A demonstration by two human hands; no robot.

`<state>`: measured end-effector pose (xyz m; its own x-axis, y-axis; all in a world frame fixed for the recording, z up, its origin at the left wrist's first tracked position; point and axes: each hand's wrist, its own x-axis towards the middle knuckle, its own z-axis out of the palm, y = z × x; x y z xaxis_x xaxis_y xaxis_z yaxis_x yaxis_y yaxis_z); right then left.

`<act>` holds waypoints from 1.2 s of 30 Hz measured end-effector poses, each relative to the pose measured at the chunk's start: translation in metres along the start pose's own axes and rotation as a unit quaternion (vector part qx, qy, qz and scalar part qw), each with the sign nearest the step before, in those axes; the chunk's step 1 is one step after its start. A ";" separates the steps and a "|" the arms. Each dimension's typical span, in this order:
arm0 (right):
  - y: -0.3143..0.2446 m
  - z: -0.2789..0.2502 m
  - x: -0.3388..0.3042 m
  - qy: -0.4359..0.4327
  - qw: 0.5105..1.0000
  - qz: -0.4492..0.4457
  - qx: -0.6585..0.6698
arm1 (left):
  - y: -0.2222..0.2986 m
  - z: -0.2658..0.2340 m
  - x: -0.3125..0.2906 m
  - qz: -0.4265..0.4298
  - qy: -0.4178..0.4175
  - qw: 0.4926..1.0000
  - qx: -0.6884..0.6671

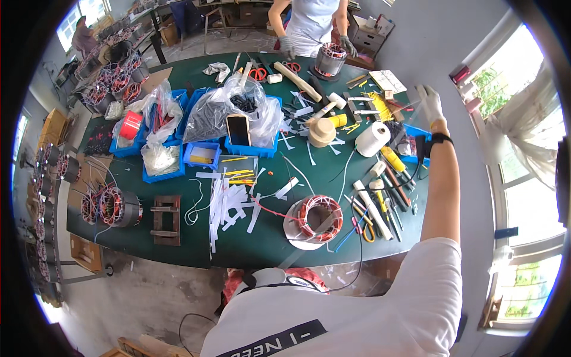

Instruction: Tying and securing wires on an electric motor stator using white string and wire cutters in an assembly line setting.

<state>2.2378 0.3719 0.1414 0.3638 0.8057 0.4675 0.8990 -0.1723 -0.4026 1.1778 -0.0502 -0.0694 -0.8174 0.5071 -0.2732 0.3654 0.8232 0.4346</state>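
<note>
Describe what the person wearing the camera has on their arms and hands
Only the right arm shows. The right hand wears a white knitted work glove, with a black band strapped around the wrist just below it. The forearm is bare up to a short white T-shirt sleeve. The left hand is out of view.

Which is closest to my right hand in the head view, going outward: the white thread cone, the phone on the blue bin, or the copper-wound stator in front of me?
From the right hand:
1. White thread cone, just left of and below it.
2. Copper-wound stator, near table edge.
3. Phone, farther left on the blue bin; close to the stator's distance.
</note>
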 end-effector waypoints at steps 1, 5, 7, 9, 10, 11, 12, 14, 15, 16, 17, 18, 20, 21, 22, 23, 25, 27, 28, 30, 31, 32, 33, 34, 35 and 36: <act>0.027 -0.002 -0.006 0.011 0.998 -0.022 -0.052 | 0.005 0.009 -0.012 0.001 -0.015 1.000 0.000; 0.097 -0.037 -0.033 -0.080 0.911 0.118 -0.387 | 0.022 0.027 -0.045 -0.003 -0.049 0.999 0.001; 0.093 -0.060 -0.028 -0.179 0.936 0.117 -0.281 | 0.029 0.033 -0.055 0.003 -0.061 0.998 0.003; 0.070 -0.082 -0.002 -0.313 0.930 0.183 0.054 | 0.037 0.038 -0.064 0.010 -0.071 0.997 0.005; 0.058 -0.096 0.017 -0.282 0.908 0.183 0.250 | 0.041 0.041 -0.068 0.014 -0.079 0.997 0.008; 0.048 -0.110 0.039 -0.221 0.887 0.157 0.374 | 0.045 0.045 -0.072 0.016 -0.084 0.996 0.008; 0.047 -0.126 0.051 -0.120 0.921 0.036 0.369 | 0.050 0.048 -0.075 0.026 -0.091 0.995 0.009; 0.071 -0.160 0.069 0.089 0.966 0.003 0.242 | 0.058 0.055 -0.083 0.032 -0.103 0.994 0.010; 0.098 -0.175 0.070 0.187 0.956 0.100 0.202 | 0.061 0.059 -0.086 0.036 -0.110 0.993 0.005; 0.134 -0.199 0.060 0.220 0.941 0.182 0.183 | 0.063 0.064 -0.090 0.033 -0.118 0.992 0.003; 0.177 -0.217 0.041 0.216 0.952 0.207 0.068 | 0.064 0.068 -0.091 0.032 -0.126 0.992 0.001; 0.222 -0.232 0.022 0.145 0.944 0.165 0.245 | 0.064 0.072 -0.094 0.030 -0.135 0.990 -0.001; 0.303 -0.264 -0.046 0.205 0.905 0.365 -0.073 | 0.063 0.079 -0.096 0.029 -0.148 0.989 0.000; 0.328 -0.274 -0.069 0.186 0.878 0.421 -0.131 | 0.063 0.081 -0.096 0.031 -0.152 0.988 0.003; 0.338 -0.278 -0.084 0.176 0.859 0.457 -0.151 | 0.063 0.083 -0.097 0.034 -0.158 0.987 0.003; 0.333 -0.281 -0.090 0.183 0.859 0.461 -0.129 | 0.064 0.084 -0.098 0.040 -0.165 0.985 0.006; 0.274 -0.277 -0.070 0.301 0.841 0.390 0.222 | 0.076 0.083 -0.100 0.056 -0.172 0.983 0.007; 0.159 -0.267 -0.013 0.249 0.914 0.172 0.271 | 0.101 0.077 -0.106 0.088 -0.179 0.980 0.001; 0.089 -0.261 0.020 0.289 0.885 0.196 0.309 | 0.122 0.071 -0.110 0.113 -0.181 0.977 -0.004; -0.054 -0.238 0.065 0.208 0.971 -0.077 0.090 | 0.176 0.051 -0.125 0.183 -0.180 0.966 -0.035; -0.124 -0.225 0.077 0.176 0.960 -0.209 0.067 | 0.209 0.037 -0.136 0.224 -0.178 0.956 -0.060; -0.184 -0.209 0.070 0.214 0.931 -0.265 -0.132 | 0.246 0.020 -0.150 0.275 -0.181 0.940 -0.090; -0.240 -0.191 0.056 0.210 0.906 -0.321 -0.180 | 0.284 0.002 -0.168 0.324 -0.184 0.920 -0.124; -0.289 -0.173 0.032 0.163 0.892 -0.385 -0.173 | 0.323 -0.015 -0.190 0.374 -0.191 0.894 -0.157; -0.333 -0.157 0.004 0.120 0.887 -0.431 -0.118 | 0.361 -0.033 -0.214 0.421 -0.207 0.862 -0.194; -0.370 -0.146 -0.028 0.087 0.870 -0.479 -0.081 | 0.398 -0.050 -0.239 0.466 -0.228 0.821 -0.239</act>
<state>1.9302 0.3303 0.3925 -0.5522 0.5278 0.6454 0.8275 0.4417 0.3467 1.4968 0.1435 0.2116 0.0096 0.9922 0.1246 0.4312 -0.1166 0.8947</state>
